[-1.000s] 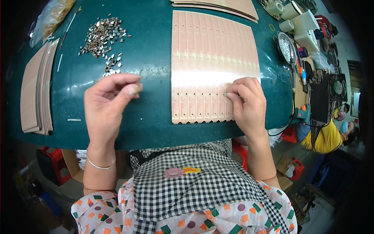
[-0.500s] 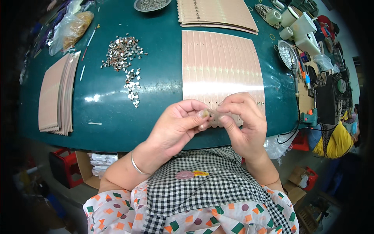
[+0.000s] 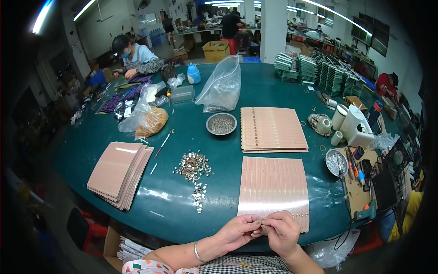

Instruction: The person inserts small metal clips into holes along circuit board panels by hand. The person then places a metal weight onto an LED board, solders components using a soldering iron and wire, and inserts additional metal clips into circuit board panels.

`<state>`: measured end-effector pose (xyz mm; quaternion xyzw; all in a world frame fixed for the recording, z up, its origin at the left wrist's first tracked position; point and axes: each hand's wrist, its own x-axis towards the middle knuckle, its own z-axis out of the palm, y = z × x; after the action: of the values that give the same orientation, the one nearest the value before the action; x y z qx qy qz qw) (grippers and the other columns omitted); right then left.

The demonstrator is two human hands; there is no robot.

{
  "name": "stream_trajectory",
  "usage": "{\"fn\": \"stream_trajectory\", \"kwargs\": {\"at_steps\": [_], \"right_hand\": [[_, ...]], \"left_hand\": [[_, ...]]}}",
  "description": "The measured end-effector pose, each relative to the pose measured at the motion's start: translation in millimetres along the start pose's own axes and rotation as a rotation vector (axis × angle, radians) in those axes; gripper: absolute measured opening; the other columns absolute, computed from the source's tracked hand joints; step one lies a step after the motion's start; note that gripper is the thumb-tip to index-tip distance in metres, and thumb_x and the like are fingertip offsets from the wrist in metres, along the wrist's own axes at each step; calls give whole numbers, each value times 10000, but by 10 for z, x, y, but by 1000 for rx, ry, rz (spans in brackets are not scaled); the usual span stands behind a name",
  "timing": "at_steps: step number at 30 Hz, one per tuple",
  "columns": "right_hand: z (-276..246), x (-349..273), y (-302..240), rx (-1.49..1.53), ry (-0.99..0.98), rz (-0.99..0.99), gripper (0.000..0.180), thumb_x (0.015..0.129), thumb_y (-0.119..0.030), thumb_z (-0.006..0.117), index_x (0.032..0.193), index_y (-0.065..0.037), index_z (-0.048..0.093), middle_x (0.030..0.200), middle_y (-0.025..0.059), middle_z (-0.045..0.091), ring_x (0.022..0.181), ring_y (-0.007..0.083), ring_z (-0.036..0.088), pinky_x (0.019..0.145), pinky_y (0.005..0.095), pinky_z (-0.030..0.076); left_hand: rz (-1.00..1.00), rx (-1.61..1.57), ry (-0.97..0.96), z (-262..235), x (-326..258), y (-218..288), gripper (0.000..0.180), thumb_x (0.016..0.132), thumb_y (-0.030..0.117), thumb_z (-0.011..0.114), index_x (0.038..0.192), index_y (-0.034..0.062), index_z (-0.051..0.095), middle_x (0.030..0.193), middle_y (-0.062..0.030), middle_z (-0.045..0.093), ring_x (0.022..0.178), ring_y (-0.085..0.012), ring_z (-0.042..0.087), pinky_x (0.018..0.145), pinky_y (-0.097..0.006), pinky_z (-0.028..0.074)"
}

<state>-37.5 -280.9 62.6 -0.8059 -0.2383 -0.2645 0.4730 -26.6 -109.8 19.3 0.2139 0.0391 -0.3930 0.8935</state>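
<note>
My left hand (image 3: 238,232) and my right hand (image 3: 282,232) meet at the fingertips over the near edge of a pinkish-tan panel (image 3: 273,187). Both are closed in a pinch. Whatever lies between the fingers is too small and covered to name. The panel is split into narrow strips, and a few small metal bits (image 3: 301,214) sit along its near right edge. To the left of the panel, a loose heap of small shiny metal pieces (image 3: 194,165) trails toward me.
A second panel stack (image 3: 273,130) lies beyond, another stack (image 3: 116,171) at left. A metal bowl of small parts (image 3: 221,124) stands near a clear plastic bag (image 3: 221,86). At right are a soldering iron (image 3: 343,182), hand tools and white containers (image 3: 356,130). A co-worker (image 3: 132,59) sits far left.
The view has tilted up, bringing in the far room and lowering my hands in the picture. My right fingertips, slightly apart before, have closed in against the left ones.
</note>
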Motion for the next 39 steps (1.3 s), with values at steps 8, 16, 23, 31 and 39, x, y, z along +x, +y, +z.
{"fn": "stream_trajectory", "kwargs": {"at_steps": [8,16,23,31,39], "right_hand": [[-167,-70,195,-25,37,338,82,768,58,640,828,3,630,843,132,645,828,289,634,778,353,499],[-205,-257,441,-152,-101,397,109,771,92,635,852,22,614,938,120,619,894,256,583,791,329,489],[-180,-256,549,-263,-88,362,92,756,52,672,824,-3,642,938,110,650,942,274,589,830,351,476],[-71,-258,613,-287,-135,352,96,745,53,686,814,-2,650,942,96,646,950,277,570,837,365,463],[-18,-255,657,-327,-187,318,108,730,56,692,809,-7,653,934,95,641,966,284,558,833,368,463]], "left_hand": [[587,1463,326,-64,-419,452,142,809,32,762,948,28,732,921,-60,698,844,-158,667,770,-295,532],[650,2019,919,-552,-991,920,139,718,12,764,844,59,728,830,-93,693,808,-273,632,759,-373,490],[691,2207,938,-591,-647,810,144,734,68,777,862,62,711,874,-57,666,848,-256,602,782,-368,429],[620,2080,960,-625,-613,806,177,712,96,813,792,59,659,807,-44,630,805,-244,597,774,-365,421],[638,2129,914,-653,-660,833,149,749,29,766,789,1,625,779,-95,615,749,-268,577,709,-367,462]]}}
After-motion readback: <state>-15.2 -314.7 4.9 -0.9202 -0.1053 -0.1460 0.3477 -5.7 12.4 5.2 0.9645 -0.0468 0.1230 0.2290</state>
